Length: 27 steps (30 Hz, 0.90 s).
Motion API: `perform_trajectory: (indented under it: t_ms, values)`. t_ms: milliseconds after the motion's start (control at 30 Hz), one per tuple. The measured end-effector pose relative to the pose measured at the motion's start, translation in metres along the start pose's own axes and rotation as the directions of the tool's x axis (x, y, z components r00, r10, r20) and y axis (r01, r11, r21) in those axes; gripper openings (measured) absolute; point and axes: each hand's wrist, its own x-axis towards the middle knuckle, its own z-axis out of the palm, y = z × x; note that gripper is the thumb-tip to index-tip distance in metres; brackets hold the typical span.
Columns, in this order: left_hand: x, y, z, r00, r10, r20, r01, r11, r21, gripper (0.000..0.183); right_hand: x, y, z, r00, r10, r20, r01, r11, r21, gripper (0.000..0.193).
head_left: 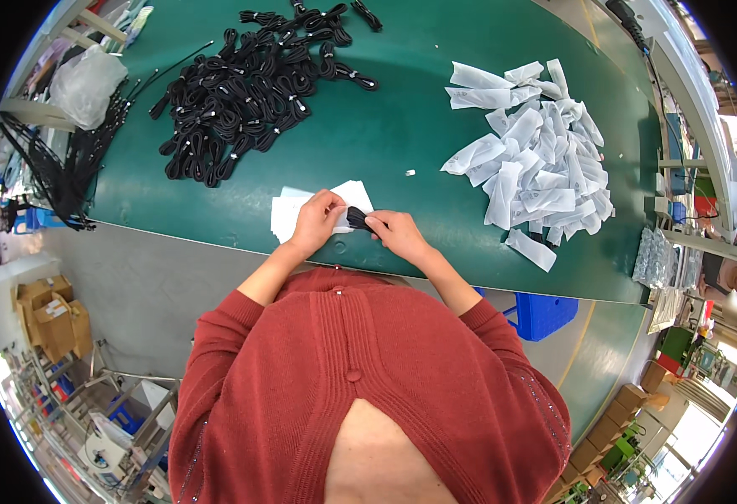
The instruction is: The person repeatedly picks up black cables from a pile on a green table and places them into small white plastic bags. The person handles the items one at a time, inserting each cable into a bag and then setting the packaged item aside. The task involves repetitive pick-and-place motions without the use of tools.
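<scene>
My right hand (395,233) pinches one end of a small coiled black cable bundle (357,218) near the table's front edge. Beside it my left hand (318,221) is closed, thumb and fingertips together, at a flat white bag or sheet (354,194) by the far end of the bundle. More flat white pieces (284,215) lie under and left of my left hand. A large heap of coiled black cables (234,101) lies farther off to the left. On the right is a pile of frosted white bags (545,160), some with dark contents showing through.
The green table (402,101) curves around in front of me. Loose black cables (91,160) hang at its left edge, near a clear plastic bag (88,86). A tiny white piece (410,172) sits mid-table. Below the front edge stands a blue stool (545,315).
</scene>
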Motion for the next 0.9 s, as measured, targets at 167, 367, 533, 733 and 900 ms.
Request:
perform_trajectory:
  t_ms: [167,367,533,733,900]
  values:
    - [0.0,0.025,-0.006,0.932,0.36,0.034,-0.362,0.926,0.109,0.012,-0.001,0.005,0.003,0.963,0.23,0.144,-0.271,0.805,0.527,0.027]
    - [0.003,0.044,-0.009,0.903,0.423,0.081,-0.43,0.895,0.121,0.014,-0.001,0.003,0.012,0.976,0.195,-0.096,-0.113,0.832,0.543,0.02]
    - [0.01,0.045,-0.01,0.963,0.262,-0.061,-0.261,0.965,0.012,0.01,-0.011,-0.026,-0.002,0.786,-0.512,-0.346,0.489,0.858,-0.159,0.016]
    - [0.022,0.074,-0.019,1.0,0.028,0.007,-0.021,0.871,-0.491,0.007,-0.011,-0.048,-0.006,0.689,-0.443,-0.573,0.668,0.695,0.266,0.024]
    - [0.037,0.084,-0.021,0.999,0.019,0.046,0.016,0.744,-0.668,0.005,-0.016,-0.065,-0.022,0.634,-0.56,-0.534,0.574,0.803,-0.16,0.016]
